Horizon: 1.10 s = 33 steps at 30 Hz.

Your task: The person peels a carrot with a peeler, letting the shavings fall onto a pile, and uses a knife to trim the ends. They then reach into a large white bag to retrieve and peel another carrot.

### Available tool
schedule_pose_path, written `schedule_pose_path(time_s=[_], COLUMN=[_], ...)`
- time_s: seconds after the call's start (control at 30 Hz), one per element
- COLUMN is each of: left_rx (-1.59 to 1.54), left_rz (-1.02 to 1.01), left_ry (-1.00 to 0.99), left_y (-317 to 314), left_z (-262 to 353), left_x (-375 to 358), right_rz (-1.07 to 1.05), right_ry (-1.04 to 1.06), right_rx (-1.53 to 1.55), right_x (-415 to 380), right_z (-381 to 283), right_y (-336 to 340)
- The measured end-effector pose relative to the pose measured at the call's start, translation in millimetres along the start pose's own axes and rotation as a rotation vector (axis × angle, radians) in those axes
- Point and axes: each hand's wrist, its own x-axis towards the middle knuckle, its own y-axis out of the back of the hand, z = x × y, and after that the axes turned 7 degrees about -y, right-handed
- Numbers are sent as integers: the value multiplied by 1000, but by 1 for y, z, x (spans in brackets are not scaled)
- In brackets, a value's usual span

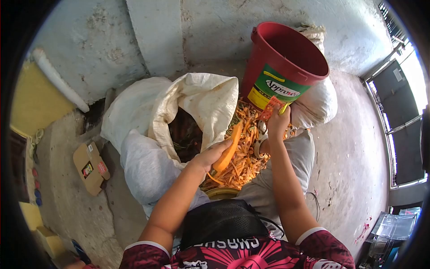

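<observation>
1. Cardboard piece point(89, 172): lies on the floor at far left; its printed label is too small to read.
2. White sack point(204, 87): open-mouthed. The interior is dark and its contents are hard to make out; the left knee covers part of the near side.
3. Left hand point(215, 155): fingers curled around the lower part of a carrot point(234, 142), with little gap. The carrot tilts upward in front of the peelings; the hand hides part of it.
4. Yellow-rimmed container point(222, 193): mostly hidden at the lap, below the heap.
5. Orange peelings point(246, 163): heaped between the legs, partly covered by carrot and legs.
6. Red bucket point(289, 49): stands behind the heap; its inner bottom is out of sight.
7. Right hand point(280, 120): fingers closed on a red-and-yellow tool point(269, 109), apart from the carrot. The tool overlaps the bucket label.
8. Rear sack point(317, 106): partly hidden by the bucket.
</observation>
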Motion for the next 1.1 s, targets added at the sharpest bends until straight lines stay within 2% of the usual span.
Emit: schedule_pose_path(time_s=[0.07,0.17,0.27,0.37,0.47,0.67,0.77,0.87,0.97,1.07,1.1], left_rx=[164,332,701,885,1186,1349,1221,508,467,347,447], left_rz=[138,89,212,275,362,379,352,277,203,249,271], left_ry=[-152,-275,-315,-338,-428,-525,-592,-630,-697,-752,-717], left_y=[-5,0,1,-6,-10,-10,-14,-14,-4,4,3], left_z=[3,7,17,31,33,24,29,25,28,21,22], left_x=[2,3,-1,-11,-14,-12,-17,-14,-15,-9,-10], right_rz=[-128,-395,-696,-845,-894,-892,-892,-964,-925,-1051,-1039], right_ry=[14,-125,-80,-7,-36,-61,-88,-224,-220,-414,-368], right_rx=[98,-44,-90,-294,-284,-219,-279,-512,-476,-120,-183], right_x=[-16,-36,-57,-73,-79,-91,-88,-76,-81,-91,-95], right_z=[-7,-12,-22,-19,-21,-16,-3,29,43,69,55], right_y=[4,15,34,49,51,42,39,29,24,11,13])
